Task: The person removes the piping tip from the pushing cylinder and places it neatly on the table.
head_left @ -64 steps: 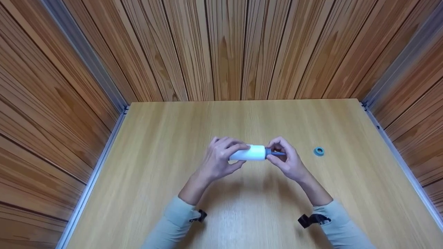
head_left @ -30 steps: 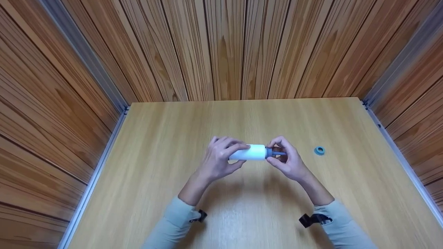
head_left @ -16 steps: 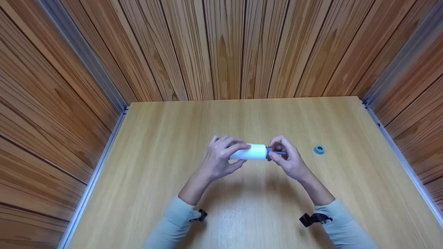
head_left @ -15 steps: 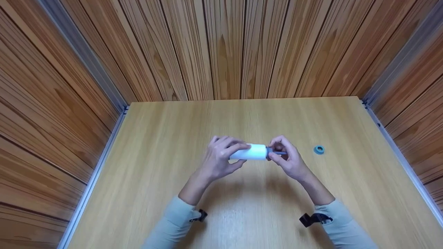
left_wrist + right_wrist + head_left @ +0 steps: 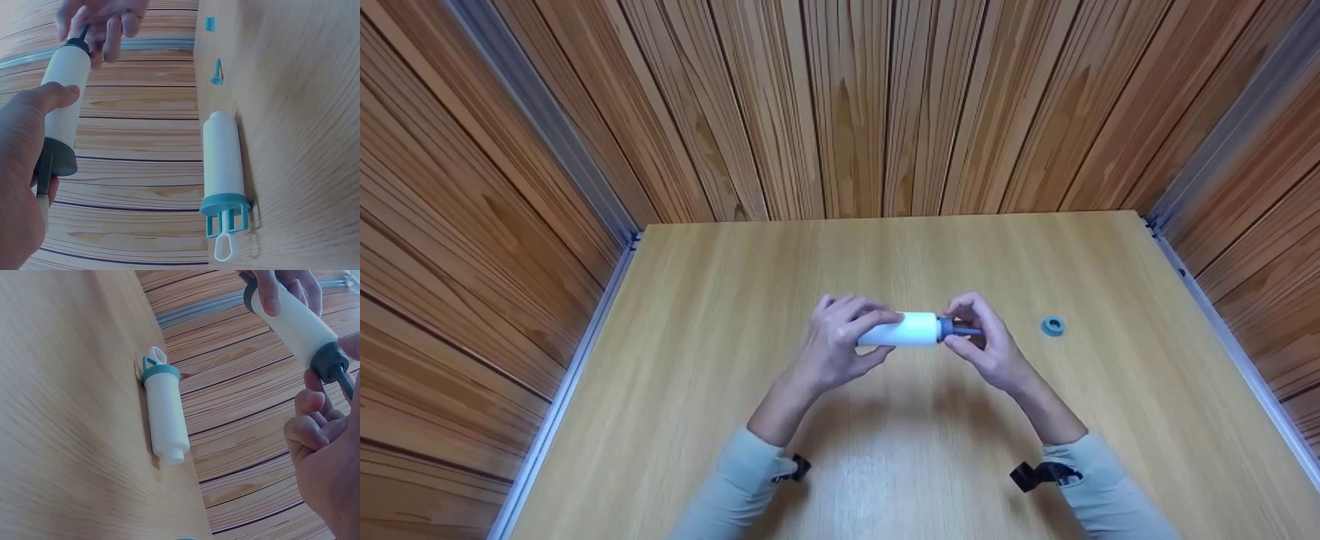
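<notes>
My left hand [image 5: 836,337] grips the white barrel of a piping syringe [image 5: 913,329], held level above the table with its tip to the right. In the left wrist view, the thumb lies along the barrel [image 5: 66,70], and the dark teal end collar [image 5: 58,157] is by the palm. My right hand [image 5: 994,349] pinches the dark collar at the base of the slender nozzle [image 5: 969,331]. Seen from the right wrist, thumb and fingertips rest on both sides of that nozzle collar [image 5: 328,361]. The nozzle is seated against the barrel.
A second white piping syringe [image 5: 223,157] with teal collar and loop handle lies on the wooden table [image 5: 735,270]. Near it in the left wrist view are a small teal nozzle [image 5: 216,76] and a teal piece [image 5: 210,23]. A teal ring [image 5: 1052,326] lies right of the hands.
My right thumb and fingers have shifted round the nozzle collar, the thumb rolling up over it and then back down. The left hand and barrel have stayed in place.
</notes>
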Demonstrator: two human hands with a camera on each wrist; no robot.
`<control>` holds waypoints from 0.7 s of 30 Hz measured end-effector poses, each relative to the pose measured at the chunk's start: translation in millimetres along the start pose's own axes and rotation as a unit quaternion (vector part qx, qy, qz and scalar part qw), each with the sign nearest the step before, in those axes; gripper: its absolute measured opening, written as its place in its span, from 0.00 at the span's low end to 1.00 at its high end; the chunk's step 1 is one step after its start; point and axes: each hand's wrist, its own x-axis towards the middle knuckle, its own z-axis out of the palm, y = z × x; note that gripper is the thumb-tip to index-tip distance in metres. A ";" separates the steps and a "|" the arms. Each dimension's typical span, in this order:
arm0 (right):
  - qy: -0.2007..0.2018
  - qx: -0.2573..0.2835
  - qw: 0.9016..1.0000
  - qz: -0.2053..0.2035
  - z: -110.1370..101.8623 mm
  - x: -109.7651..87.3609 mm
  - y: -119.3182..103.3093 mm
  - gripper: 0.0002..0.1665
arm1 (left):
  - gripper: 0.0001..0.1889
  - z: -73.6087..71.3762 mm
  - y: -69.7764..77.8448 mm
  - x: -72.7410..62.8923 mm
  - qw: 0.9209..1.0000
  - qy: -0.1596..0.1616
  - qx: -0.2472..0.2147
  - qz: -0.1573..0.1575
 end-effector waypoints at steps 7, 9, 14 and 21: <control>-0.018 0.043 0.999 0.011 0.6 2.4 -1.4 0.08 | 0.21 0.3 0.8 0.2 1.000 0.014 0.022 0.007; -0.012 0.035 0.999 0.012 0.9 1.9 -2.1 0.09 | 0.20 0.5 1.1 0.6 1.000 0.013 0.023 0.010; -0.001 0.001 1.000 0.007 1.0 0.0 -3.0 0.15 | 0.20 0.7 1.2 -0.1 1.000 0.011 0.016 0.003; -0.001 -0.008 1.000 -0.003 0.0 -0.3 -2.2 0.16 | 0.20 -0.4 2.7 -0.1 1.000 0.010 0.015 -0.001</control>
